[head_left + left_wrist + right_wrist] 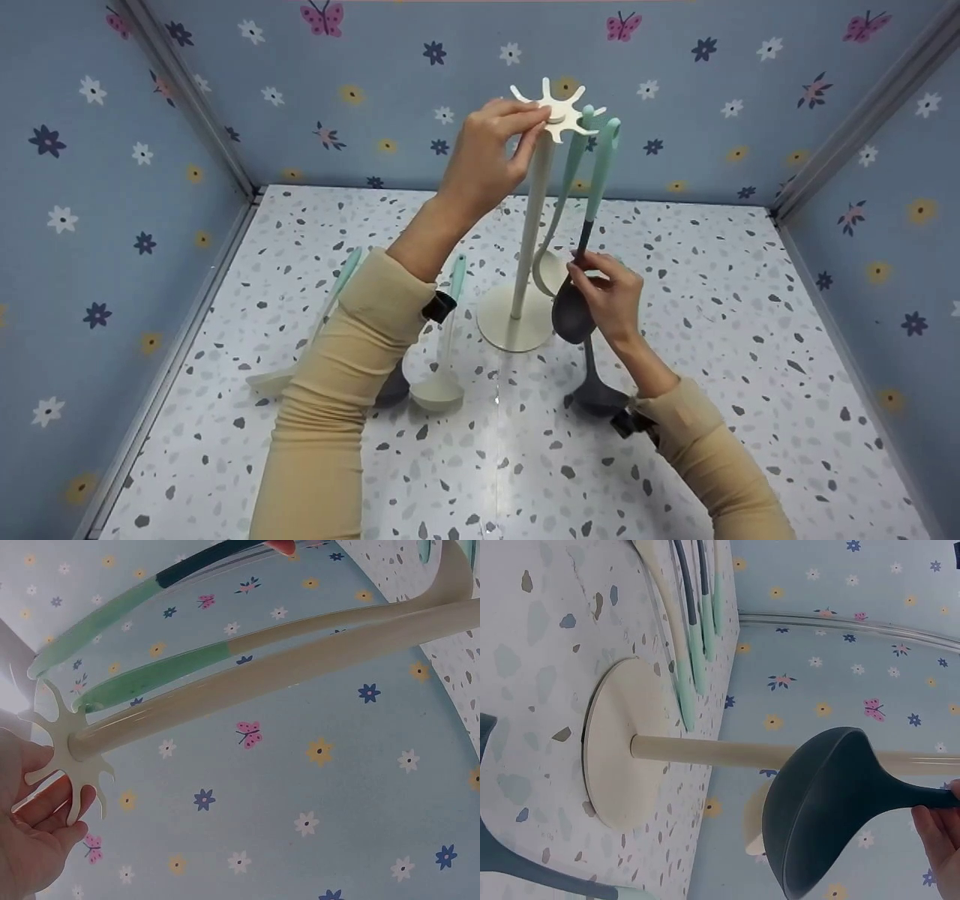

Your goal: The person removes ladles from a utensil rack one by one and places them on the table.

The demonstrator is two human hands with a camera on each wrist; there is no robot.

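Observation:
My left hand (487, 150) pinches the knob on top of a cream utensil stand (530, 225), whose head spreads into several hook arms. In the left wrist view its fingers lie under and around the hooked head (66, 739). My right hand (616, 300) pinches a dark ladle (574, 315) low on its handle, just above the bowl. The ladle's mint handle end (613, 127) is up beside the hooks. A cream ladle (553, 274) with a mint handle hangs from the stand behind it. In the right wrist view the dark ladle bowl (817, 817) overlaps the pole.
Another dark-headed utensil (598, 396) lies on the speckled table below my right hand. To the left lie a cream ladle (439, 391), a dark utensil (394, 388) partly hidden by my sleeve, and a cream utensil (271, 381). Patterned walls (420, 97) enclose the table.

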